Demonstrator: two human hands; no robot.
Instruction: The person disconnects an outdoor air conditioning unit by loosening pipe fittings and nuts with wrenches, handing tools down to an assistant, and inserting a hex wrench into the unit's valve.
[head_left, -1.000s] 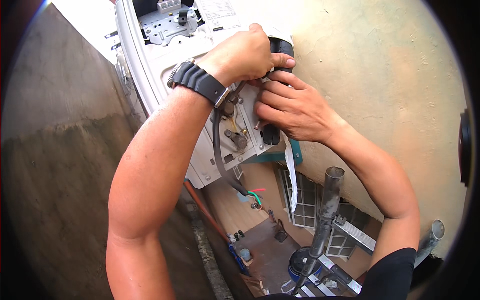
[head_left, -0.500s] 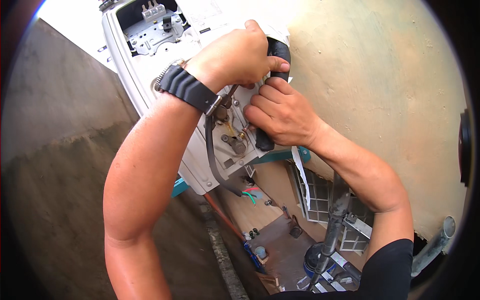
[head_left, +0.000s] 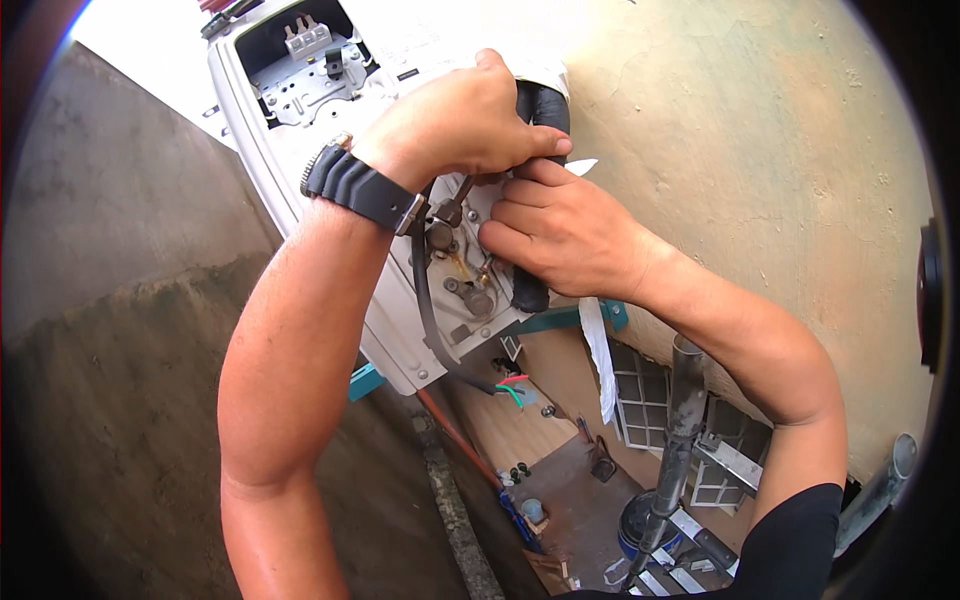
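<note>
My left hand [head_left: 460, 120] is closed on the upper part of a black insulated pipe bundle [head_left: 550, 108] at the side of a white air-conditioner outdoor unit [head_left: 400, 340]. Just below it, my right hand [head_left: 560, 230] grips the same bundle with curled fingers, beside brass service valves [head_left: 468, 298]; what lies under both sets of fingers is partly hidden. A white strip [head_left: 602, 355] hangs below the bundle. A black cable [head_left: 430, 320] with red and green wire ends dangles from the unit. An open compartment with a terminal block [head_left: 307, 38] is at the top left.
A dark concrete wall [head_left: 120, 250] is at left, a cream wall [head_left: 760, 160] at right. Teal brackets [head_left: 545, 319] support the unit. Far below lie a floor [head_left: 565, 490], a blue bucket [head_left: 640, 525], window grilles [head_left: 640, 410], metal pipes [head_left: 678, 420] and a ladder [head_left: 690, 545].
Both hands and the bundle appear shifted slightly left in the picture, and the right hand sits a little lower. A white flap now shows right of the bundle beside the fingers.
</note>
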